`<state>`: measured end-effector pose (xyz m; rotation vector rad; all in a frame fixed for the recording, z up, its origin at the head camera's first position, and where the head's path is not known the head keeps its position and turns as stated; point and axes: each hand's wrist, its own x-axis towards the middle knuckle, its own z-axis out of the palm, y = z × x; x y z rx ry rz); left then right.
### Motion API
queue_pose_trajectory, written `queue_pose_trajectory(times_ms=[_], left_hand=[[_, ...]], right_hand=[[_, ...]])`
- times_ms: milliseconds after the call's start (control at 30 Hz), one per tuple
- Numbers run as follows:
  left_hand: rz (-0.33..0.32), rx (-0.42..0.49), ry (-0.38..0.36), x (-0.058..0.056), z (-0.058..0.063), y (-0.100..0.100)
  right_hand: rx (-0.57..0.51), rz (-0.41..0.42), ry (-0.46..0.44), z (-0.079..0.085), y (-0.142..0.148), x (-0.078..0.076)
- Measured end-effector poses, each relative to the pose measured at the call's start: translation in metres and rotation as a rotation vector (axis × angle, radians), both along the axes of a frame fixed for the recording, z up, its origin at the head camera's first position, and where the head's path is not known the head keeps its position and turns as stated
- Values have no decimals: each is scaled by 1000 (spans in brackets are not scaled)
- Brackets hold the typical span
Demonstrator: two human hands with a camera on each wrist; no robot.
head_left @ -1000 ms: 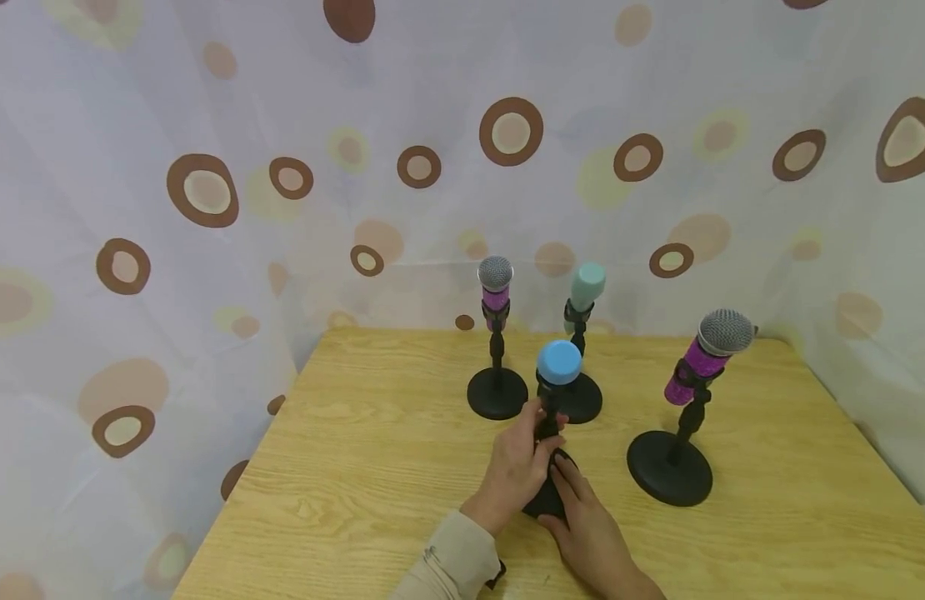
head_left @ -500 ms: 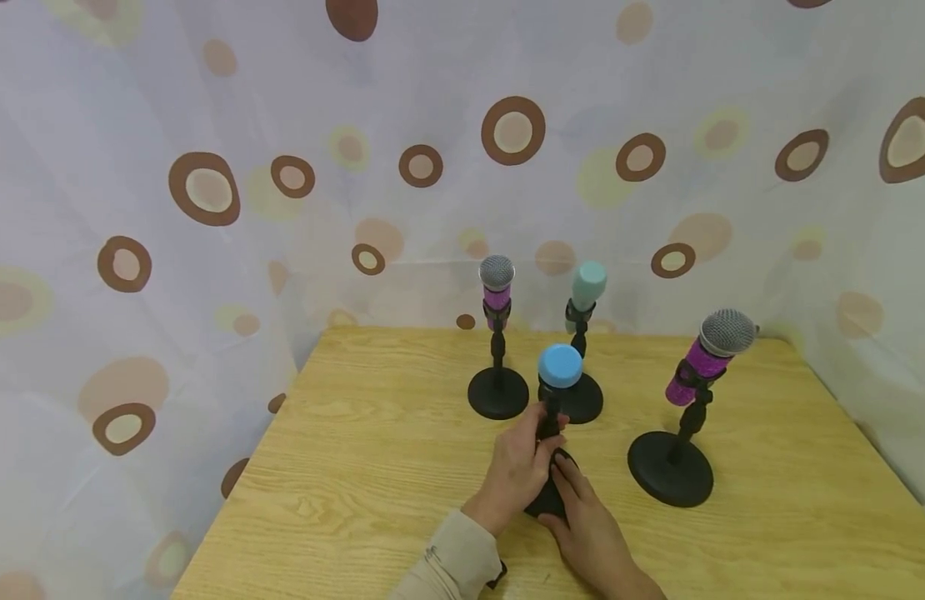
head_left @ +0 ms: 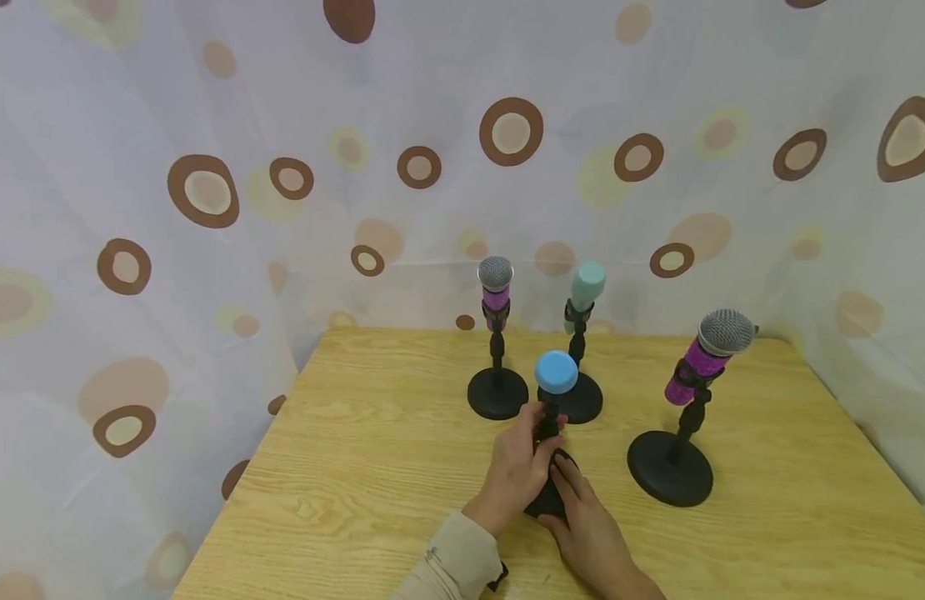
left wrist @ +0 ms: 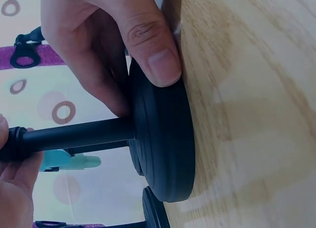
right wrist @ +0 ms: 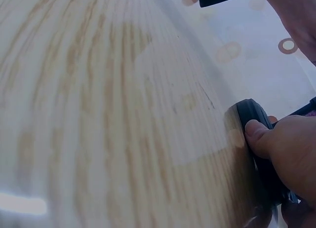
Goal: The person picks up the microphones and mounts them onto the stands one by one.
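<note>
In the head view, a microphone with a light blue head [head_left: 556,372] sits on a black desk stand, tilted toward the camera. My left hand [head_left: 513,471] grips the stand's upright, its fingers wrapped around the adjusting collar below the clip. Down at the round black base [head_left: 545,502], my right hand [head_left: 593,537] holds the rim, fingers on top and thumb at the near edge. The left wrist view shows the bare pole [left wrist: 81,134] running from the left fingers to the base [left wrist: 170,144], with the right thumb on its rim. The microphone's lower body is hidden.
Behind the hands stand a purple microphone [head_left: 496,287] and a mint-green one [head_left: 587,286], each on a black stand. Another purple microphone [head_left: 706,354] is on a stand to the right. A patterned curtain [head_left: 432,83] hangs behind the wooden table [head_left: 342,450].
The blue microphone head has dipped lower and slightly left, tilting nearer the hands. Both hands and the base keep their places.
</note>
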<state>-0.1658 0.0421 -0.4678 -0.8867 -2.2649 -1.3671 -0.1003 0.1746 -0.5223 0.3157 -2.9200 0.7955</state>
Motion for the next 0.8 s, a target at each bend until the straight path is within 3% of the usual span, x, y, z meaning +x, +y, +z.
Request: queue_pose_trajectory(times_ms=[500,800], left_hand=[[-18,68,-140,2,3,0],[-85,81,-244,-1,6,-3]], right_hand=[[-4,2,25,0,0,2],[3,7,71,0,0,3]])
